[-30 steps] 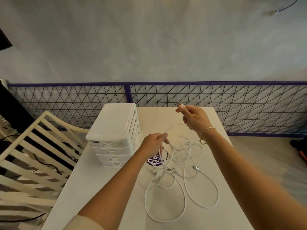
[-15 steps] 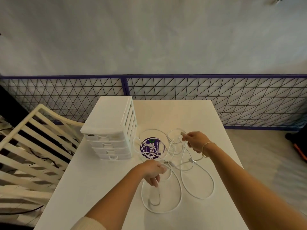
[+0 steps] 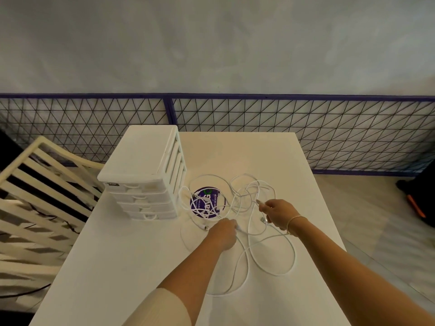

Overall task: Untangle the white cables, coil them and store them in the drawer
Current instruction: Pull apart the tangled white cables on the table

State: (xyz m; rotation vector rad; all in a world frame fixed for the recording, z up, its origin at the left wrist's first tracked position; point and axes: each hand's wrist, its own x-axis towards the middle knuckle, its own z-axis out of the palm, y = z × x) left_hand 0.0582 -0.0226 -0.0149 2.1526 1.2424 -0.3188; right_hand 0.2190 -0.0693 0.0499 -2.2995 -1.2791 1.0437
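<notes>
Since half a second ago: left hand (image 3: 223,231) moved forward over the table (image 3: 131,267), toward the purple round sticker (image 3: 207,203), fingers curled down onto a strand of the white cables (image 3: 270,252) just beside a connector end. Right hand (image 3: 279,214) at much the same spot, gripping a cable near its plug, the metal tip poking out past the fingers toward the tangle. Compared with a second ago, lowered from a raised position to just above the tabletop. Bracelet (image 3: 294,220) on the right wrist.

Cables spread loose on the table between the two hands and ahead of them: small knotted loops over the sticker, larger loops trailing toward the near edge. Right of the white drawer unit (image 3: 143,175), touching or nearly touching its lower right corner. All four drawers pushed in.

Hard to make out: which strand belongs to which cable, and how many cables in all, white on white. Left fingertips hidden under the back of the hand, so the exact grasp unclear. Sticker lettering partly covered and blurred. White slatted chair (image 3: 35,196) cut off at the left edge; dark object with an orange mark (image 3: 416,205) cut off at the right edge. Cream sleeve (image 3: 160,309) cut off at the bottom.
</notes>
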